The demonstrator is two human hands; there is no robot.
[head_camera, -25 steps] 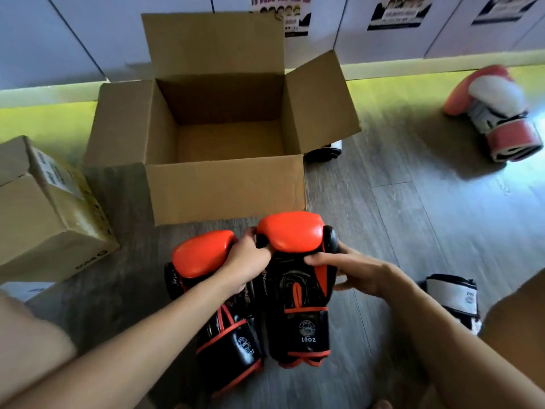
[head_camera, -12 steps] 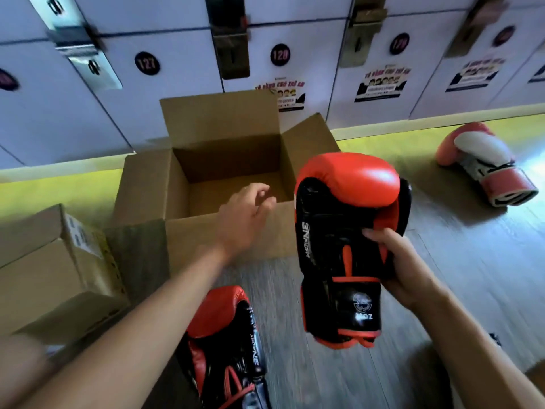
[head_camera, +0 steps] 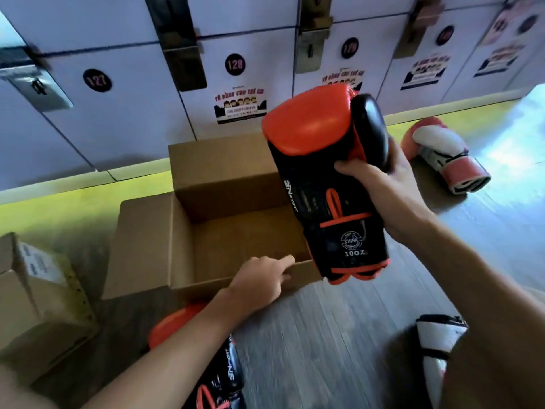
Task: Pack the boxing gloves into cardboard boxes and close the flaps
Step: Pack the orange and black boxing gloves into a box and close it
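An open cardboard box stands on the floor in front of me, flaps up, with nothing inside. My right hand grips an orange and black boxing glove upright above the box's right side, cuff down. My left hand holds the box's near wall at its top edge, fingers curled over it. A second orange and black glove lies on the floor under my left forearm, partly hidden.
A closed cardboard box sits at the left. A pink and white glove lies at the right near the lockers. Another white and black glove lies at the lower right by my leg.
My right hand has lifted the glove off the floor and carried it up over the box. My left hand let go of the gloves and moved to the box's near wall.
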